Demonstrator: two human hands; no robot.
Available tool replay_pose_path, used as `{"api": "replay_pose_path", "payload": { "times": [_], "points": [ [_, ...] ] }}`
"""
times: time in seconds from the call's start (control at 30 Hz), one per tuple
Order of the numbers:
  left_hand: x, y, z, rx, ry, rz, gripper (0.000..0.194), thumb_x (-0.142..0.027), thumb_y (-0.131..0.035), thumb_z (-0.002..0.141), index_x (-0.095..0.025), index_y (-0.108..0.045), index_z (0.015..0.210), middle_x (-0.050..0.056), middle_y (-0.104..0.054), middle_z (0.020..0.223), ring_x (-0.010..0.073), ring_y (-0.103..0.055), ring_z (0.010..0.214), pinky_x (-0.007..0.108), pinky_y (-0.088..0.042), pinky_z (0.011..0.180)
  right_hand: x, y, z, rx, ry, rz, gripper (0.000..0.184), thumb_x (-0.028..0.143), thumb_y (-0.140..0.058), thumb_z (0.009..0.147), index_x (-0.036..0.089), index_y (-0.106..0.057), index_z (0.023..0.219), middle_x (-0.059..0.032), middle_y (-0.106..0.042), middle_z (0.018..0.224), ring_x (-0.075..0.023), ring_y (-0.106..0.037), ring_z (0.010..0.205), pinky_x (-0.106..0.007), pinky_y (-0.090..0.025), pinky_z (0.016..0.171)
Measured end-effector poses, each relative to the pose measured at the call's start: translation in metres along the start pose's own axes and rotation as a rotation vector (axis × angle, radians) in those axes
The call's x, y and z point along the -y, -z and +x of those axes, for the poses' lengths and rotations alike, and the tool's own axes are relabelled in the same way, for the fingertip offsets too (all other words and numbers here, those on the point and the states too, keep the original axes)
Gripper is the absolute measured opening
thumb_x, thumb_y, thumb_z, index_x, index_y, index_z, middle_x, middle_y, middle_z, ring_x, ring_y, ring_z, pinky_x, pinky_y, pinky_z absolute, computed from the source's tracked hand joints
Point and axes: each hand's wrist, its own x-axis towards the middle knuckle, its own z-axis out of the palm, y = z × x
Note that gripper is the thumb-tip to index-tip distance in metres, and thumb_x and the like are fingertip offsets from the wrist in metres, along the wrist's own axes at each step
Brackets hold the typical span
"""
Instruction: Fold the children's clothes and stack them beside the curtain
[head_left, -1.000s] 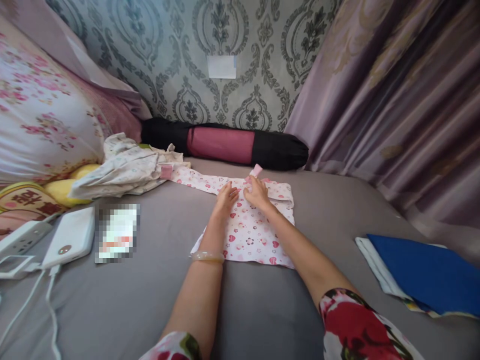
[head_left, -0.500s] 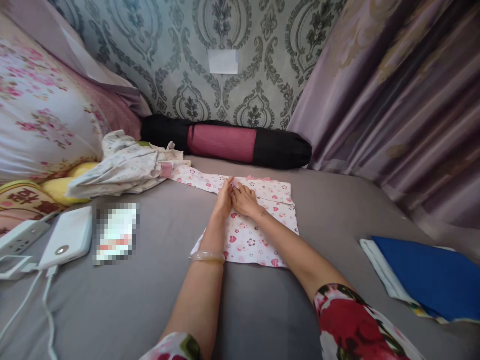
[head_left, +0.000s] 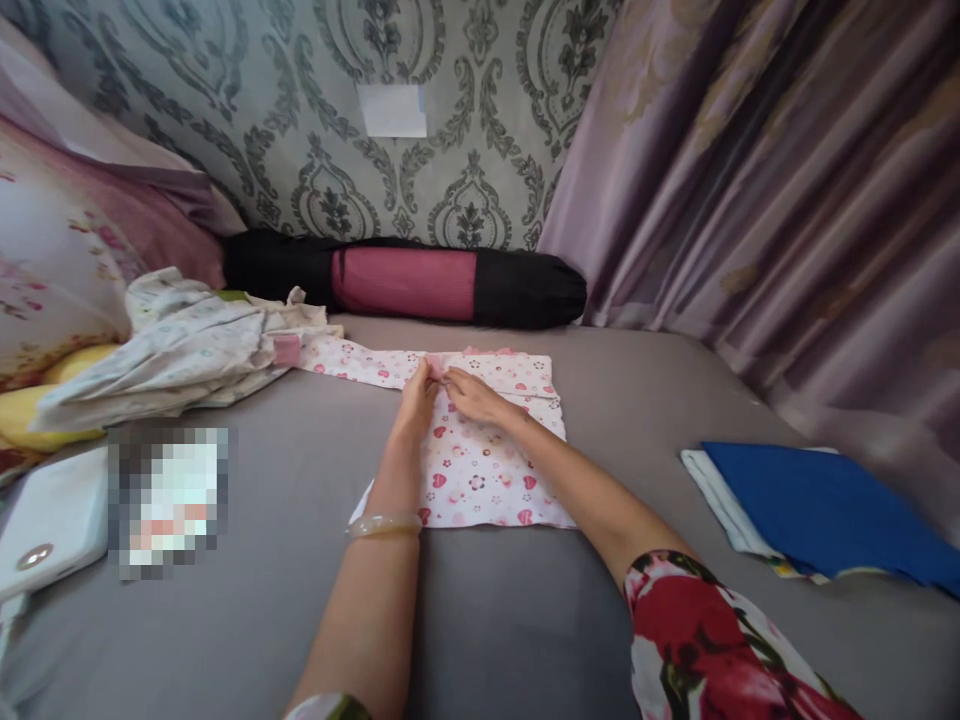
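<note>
A small white shirt (head_left: 480,480) with pink hearts and flowers lies on the grey bedsheet, one sleeve (head_left: 360,362) stretched left to its pink cuff. Another sleeve appears folded across the upper body, a pink cuff end showing between my hands. My left hand (head_left: 417,396), below a bracelet, stands on edge with its fingers closed at that cuff. Beside it, my right hand (head_left: 474,394) bends over the cloth, fingers together and fingertips at the same spot. Its fingertips are partly hidden.
A crumpled pale garment (head_left: 187,335) touches the left cuff. A black and pink rolled bag (head_left: 405,283) lies along the wall. Folded blue cloth (head_left: 817,510) rests at right; a white power bank (head_left: 56,520) and a blurred-out item (head_left: 176,500) are at left.
My view has shifted right, so things appear farther left. My right hand's spread fingers have drawn together near the folded cuff. My left hand stays beside it.
</note>
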Motion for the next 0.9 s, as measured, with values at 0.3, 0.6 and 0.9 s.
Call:
{"api": "replay_pose_path", "payload": {
  "times": [0.3,0.6,0.9],
  "points": [
    [0.002,0.0,-0.004,0.007,-0.055,0.034,0.026,-0.044,-0.055,0.091,-0.022,-0.065,0.097,0.005,-0.06,0.13,0.0189,-0.043,0.134,0.032,-0.034,0.113,-0.048,0.007,-0.017,-0.058,-0.479,-0.129,0.067,0.045,-0.019,0.099,0.002,-0.02,0.151,-0.0176,-0.009,0.16,-0.0275,-0.003,0.147,-0.043,-0.005,0.117],
    [0.0,-0.002,-0.006,-0.017,-0.052,0.042,0.023,-0.042,-0.055,0.092,-0.022,-0.064,0.097,0.005,-0.058,0.131,0.0179,-0.044,0.133,0.032,-0.033,0.114,-0.073,0.015,-0.027,-0.128,-0.582,-0.233,0.067,0.044,-0.023,0.099,-0.001,-0.026,0.148,-0.0205,-0.018,0.158,-0.031,-0.014,0.145,-0.044,-0.008,0.116],
    [0.001,-0.003,-0.009,0.039,-0.07,0.054,0.019,-0.038,-0.056,0.091,-0.022,-0.064,0.094,0.005,-0.061,0.128,0.0174,-0.045,0.132,0.032,-0.032,0.113,-0.134,0.068,-0.023,-0.191,-0.498,-0.268,0.043,0.009,-0.043,0.086,0.02,-0.065,0.121,-0.0121,-0.063,0.123,-0.0314,-0.048,0.119,-0.044,-0.037,0.098]
  ]
}}
